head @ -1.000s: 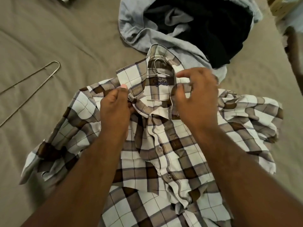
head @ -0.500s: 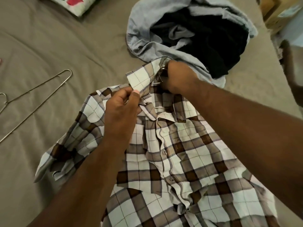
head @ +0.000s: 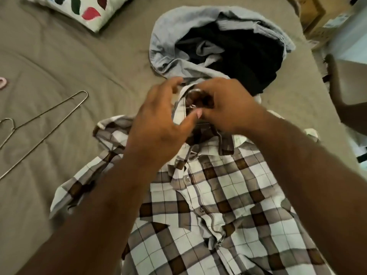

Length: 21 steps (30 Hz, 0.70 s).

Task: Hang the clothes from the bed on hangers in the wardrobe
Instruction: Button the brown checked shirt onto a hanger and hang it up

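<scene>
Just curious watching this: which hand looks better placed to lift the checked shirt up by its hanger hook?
Probably the right hand: its fingers already curl at the hanger hook inside the collar. The left hand only touches collar cloth.

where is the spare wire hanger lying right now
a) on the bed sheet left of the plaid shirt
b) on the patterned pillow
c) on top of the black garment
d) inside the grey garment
a: the spare wire hanger lies flat on the bare bed sheet, apart from the plaid shirt to its right.

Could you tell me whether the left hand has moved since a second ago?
Yes. The left hand has moved up from the plaid shirt's shoulder to its collar, nearer the grey garment.
</scene>
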### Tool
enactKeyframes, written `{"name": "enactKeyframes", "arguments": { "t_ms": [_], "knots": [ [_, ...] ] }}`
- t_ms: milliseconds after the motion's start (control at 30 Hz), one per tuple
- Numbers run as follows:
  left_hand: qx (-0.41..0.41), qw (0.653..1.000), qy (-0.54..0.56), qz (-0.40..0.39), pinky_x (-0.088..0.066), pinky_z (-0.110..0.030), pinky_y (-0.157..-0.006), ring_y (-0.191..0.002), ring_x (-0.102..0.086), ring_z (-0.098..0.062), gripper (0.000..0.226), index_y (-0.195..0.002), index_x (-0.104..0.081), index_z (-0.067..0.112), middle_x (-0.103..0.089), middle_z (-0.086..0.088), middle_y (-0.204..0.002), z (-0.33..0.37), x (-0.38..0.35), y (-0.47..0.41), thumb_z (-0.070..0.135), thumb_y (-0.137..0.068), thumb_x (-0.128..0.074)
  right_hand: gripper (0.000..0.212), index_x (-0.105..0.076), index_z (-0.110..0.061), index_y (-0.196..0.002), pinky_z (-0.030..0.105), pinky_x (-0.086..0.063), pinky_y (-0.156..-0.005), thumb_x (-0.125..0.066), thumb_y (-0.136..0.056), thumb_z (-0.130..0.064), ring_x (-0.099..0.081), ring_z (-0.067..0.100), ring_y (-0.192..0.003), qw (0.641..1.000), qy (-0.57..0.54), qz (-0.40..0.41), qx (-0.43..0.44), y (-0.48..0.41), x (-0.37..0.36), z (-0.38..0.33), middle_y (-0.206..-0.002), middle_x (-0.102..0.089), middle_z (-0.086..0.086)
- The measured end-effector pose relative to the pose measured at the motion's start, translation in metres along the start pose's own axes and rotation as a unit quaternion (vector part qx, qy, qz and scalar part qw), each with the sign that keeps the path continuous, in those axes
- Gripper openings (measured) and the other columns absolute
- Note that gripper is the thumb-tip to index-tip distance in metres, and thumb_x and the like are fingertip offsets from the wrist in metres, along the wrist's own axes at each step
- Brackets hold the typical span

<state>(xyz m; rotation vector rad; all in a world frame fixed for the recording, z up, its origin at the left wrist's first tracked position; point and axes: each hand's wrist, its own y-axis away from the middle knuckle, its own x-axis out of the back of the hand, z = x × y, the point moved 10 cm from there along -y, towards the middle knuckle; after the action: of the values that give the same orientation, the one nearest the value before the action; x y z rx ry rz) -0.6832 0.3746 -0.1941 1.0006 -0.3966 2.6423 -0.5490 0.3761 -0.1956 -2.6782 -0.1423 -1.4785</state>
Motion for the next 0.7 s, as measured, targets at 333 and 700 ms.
{"name": "enactKeyframes", "arguments": {
  "t_ms": [333, 700],
  "knots": [
    [0.096, 0.995, 0.019, -0.035, -0.044, 0.001, -0.066, -0.085, -0.061, 0.01, 0.028, -0.121, -0.069, 0.034, -0.068, 0.019, -0.099, -0.035, -0.021, 0.015, 0.024, -0.095, -0.067, 0.041, -0.065, -0.036, -0.124, 0.032, -0.052, -0.092, -0.078, -0.086, -0.037, -0.057, 0.004, -0.103, 0.977, -0.11, 0.062, -0.174, 0.057, -0.015, 0.056, -0.116, -0.062, -0.014],
    [0.198, 0.966, 0.153, -0.066, -0.058, -0.033, -0.051, -0.05, -0.064, -0.013, 0.045, -0.073, -0.071, 0.018, -0.068, -0.009, -0.066, -0.055, -0.036, 0.025, 0.053, -0.097, -0.057, 0.025, -0.078, -0.013, -0.096, 0.051, -0.057, -0.078, -0.071, -0.092, -0.037, -0.07, 0.042, -0.082, 0.896, -0.376, 0.016, -0.237, 0.064, -0.042, 0.08, -0.094, -0.074, 0.023]
  ]
}}
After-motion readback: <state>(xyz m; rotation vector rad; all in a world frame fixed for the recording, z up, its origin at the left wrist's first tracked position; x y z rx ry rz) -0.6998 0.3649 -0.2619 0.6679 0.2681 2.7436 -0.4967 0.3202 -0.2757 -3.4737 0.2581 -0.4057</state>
